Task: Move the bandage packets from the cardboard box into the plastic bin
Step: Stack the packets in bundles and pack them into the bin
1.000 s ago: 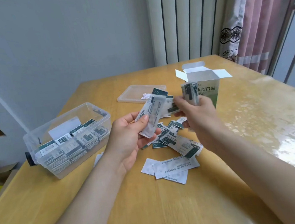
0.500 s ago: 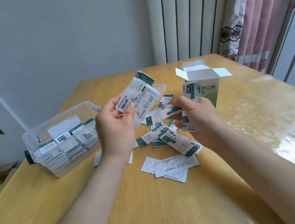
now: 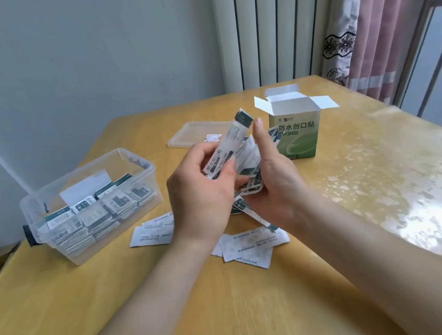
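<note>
Head | bandage packets (image 3: 232,137) | pinched in left hand (image 3: 198,195) fingers (image 3: 208,152)

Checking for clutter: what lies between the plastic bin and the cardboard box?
Head view: the left hand and right hand, both holding bandage packets above the table.

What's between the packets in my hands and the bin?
Nothing visible. The packets in the left hand and right hand have a free path left to the open bin; its lid lies farther back. Only loose packets lie flat between.
</note>
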Available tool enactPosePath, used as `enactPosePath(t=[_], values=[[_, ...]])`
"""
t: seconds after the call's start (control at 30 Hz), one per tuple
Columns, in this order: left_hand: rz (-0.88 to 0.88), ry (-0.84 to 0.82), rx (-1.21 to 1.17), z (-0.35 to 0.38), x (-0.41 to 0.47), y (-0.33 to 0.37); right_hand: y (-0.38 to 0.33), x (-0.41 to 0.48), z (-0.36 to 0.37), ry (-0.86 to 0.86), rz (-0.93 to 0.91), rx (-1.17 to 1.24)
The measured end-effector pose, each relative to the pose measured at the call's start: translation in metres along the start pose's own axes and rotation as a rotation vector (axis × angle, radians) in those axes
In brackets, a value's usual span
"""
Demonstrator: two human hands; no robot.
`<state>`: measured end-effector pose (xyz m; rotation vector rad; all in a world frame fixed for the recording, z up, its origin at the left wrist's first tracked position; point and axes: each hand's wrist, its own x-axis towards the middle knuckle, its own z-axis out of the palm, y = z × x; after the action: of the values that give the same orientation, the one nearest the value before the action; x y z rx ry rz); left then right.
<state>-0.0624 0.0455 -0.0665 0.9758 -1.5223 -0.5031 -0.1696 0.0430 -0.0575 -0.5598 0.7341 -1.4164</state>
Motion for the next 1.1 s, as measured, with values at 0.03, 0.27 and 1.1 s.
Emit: enactPosePath(t=[0.03,0.27,1.1], values=[[-0.129,-0.010,-0.085,-0.001,0.001,0.000,0.000,0.000,-0.001,-0.012,-0.012,-0.062],[-0.592,-0.137,-0.511,-0.011,0.008,0.000,0.000,0.003,-0.006,0.065,-0.139,-0.327],[-0.537,0.059,-0.630,-0.014,0.011,0.003,-0.002,0.005,-0.006,0.087,0.030,-0.094]])
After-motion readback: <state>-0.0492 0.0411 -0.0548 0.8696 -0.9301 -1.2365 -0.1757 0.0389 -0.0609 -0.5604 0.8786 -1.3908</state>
